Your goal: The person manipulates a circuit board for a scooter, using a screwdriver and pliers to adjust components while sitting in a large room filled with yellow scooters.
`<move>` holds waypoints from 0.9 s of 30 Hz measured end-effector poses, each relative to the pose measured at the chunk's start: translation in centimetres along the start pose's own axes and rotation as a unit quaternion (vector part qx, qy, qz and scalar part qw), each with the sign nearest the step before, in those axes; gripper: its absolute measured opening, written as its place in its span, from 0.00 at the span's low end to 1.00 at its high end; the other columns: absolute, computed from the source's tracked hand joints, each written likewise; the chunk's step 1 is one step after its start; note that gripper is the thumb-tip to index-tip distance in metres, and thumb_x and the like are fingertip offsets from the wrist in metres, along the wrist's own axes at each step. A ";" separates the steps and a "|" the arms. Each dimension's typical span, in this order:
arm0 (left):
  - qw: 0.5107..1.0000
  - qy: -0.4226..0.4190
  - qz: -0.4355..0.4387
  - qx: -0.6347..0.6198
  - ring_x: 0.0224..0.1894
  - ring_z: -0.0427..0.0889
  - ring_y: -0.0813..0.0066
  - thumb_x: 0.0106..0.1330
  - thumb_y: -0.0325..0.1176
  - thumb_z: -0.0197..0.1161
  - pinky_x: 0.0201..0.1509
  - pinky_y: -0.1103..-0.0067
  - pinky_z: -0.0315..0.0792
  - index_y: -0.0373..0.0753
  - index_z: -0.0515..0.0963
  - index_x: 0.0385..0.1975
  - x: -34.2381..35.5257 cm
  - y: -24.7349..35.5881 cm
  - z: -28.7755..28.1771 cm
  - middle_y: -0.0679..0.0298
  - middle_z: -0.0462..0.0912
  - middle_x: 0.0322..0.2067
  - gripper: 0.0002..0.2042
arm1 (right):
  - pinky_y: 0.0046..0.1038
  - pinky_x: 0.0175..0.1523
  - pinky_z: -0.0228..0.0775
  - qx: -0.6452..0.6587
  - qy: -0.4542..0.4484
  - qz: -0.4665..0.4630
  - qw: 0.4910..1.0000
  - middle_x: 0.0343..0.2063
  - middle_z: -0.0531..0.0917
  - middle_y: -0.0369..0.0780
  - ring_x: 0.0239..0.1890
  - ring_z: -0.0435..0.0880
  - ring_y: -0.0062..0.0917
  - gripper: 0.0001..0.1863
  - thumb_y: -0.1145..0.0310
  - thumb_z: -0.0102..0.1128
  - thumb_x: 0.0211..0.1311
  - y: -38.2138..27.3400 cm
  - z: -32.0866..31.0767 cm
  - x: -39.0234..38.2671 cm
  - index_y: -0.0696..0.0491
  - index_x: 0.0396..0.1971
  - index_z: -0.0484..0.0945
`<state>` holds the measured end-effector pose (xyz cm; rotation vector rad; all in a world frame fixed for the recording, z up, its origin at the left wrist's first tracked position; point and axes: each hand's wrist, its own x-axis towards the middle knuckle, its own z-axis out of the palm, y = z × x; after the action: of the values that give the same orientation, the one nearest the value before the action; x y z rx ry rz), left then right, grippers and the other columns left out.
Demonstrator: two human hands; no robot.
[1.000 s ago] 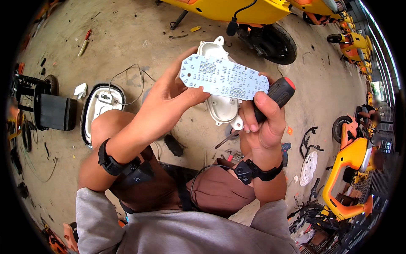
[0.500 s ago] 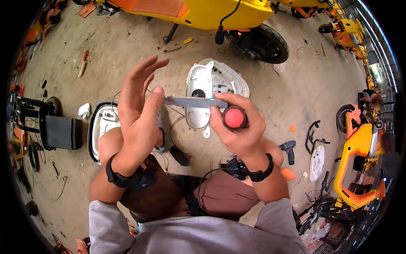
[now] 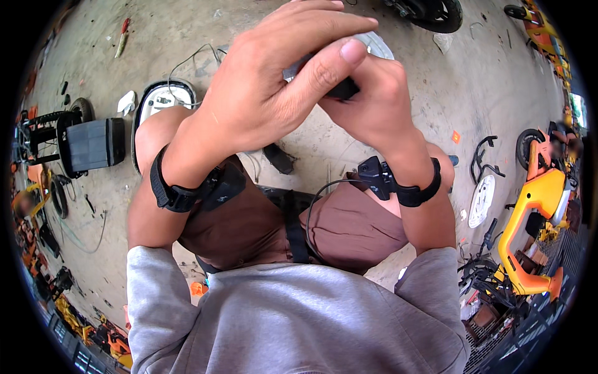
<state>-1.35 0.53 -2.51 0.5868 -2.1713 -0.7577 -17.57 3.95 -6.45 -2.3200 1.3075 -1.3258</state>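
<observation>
My left hand [image 3: 274, 81] reaches across in front of my right, its fingers stretched out and its thumb lying over or against the right hand. I cannot make out anything held in it. My right hand [image 3: 377, 100] is closed around a flat-bladed tool with a black handle [image 3: 344, 91]. Most of that tool is hidden by my hands; only a dark part shows between them. Behind the hands, part of a white plastic cover [image 3: 377, 45] shows.
At left lie a black-rimmed white shell [image 3: 163, 100] and a black box [image 3: 94, 144]. A black shoe-like object [image 3: 278, 159] lies between my knees. To the right are a white panel [image 3: 482, 201], a black bracket [image 3: 486, 156] and a yellow scooter frame [image 3: 529, 218]. A wheel [image 3: 436, 14] stands ahead.
Both hands have risen in the view and come together, the left now overlapping the right. The tool's grey blade and red handle end, visible before, are now mostly hidden. My view has tilted down.
</observation>
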 end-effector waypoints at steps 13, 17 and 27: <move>0.998 -0.033 -0.054 -0.028 0.58 0.74 0.54 0.73 0.36 0.44 0.62 0.68 0.65 0.29 0.76 0.49 -0.1 -0.1 -0.2 0.50 0.79 0.50 0.18 | 0.33 0.26 0.72 -0.026 -0.019 0.025 0.999 0.20 0.81 0.39 0.22 0.82 0.33 0.15 0.69 0.71 0.35 0.3 0.0 -0.4 0.52 0.28 0.78; 0.993 0.035 -0.097 -0.063 0.51 0.79 0.56 0.70 0.36 0.53 0.55 0.71 0.70 0.32 0.78 0.47 -0.3 0.0 -0.1 0.51 0.82 0.45 0.15 | 0.30 0.26 0.72 -0.006 0.033 0.038 0.999 0.23 0.83 0.38 0.24 0.83 0.33 0.18 0.70 0.71 0.37 0.0 -0.2 0.2 0.52 0.34 0.79; 0.985 0.063 -0.160 -0.032 0.56 0.75 0.65 0.49 0.29 0.72 0.60 0.71 0.66 0.35 0.67 0.60 -0.8 -0.7 -2.1 0.55 0.78 0.50 0.34 | 0.14 0.26 0.65 0.342 0.111 0.374 0.855 0.25 0.80 0.32 0.22 0.73 0.09 0.17 0.74 0.66 0.55 -1.4 -4.4 1.5 0.59 0.45 0.78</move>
<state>0.83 -0.16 -2.24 0.9396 -1.9529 -0.9286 -19.73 4.78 -2.17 -1.0442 1.2893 -1.4429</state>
